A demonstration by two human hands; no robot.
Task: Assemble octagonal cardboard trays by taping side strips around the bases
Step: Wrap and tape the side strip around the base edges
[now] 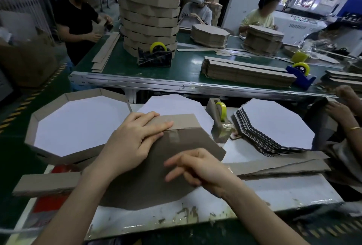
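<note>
Our left hand [135,139] lies flat, fingers straight, pressing the side strip [182,120] against the far edge of the base [176,150]. The base sits brown side up in the middle of the table [274,191]. Our right hand [199,166] hovers over the base's near half, fingers loose and spread, gripping nothing. On the left we have 1 finished tray [83,92]. To the right stands the tape dispenser [217,119], then a stack of bases [274,123], with spare strips [284,166] nearer us.

Left hand [133,139] flat, right hand [199,166] loosely splayed.
</note>
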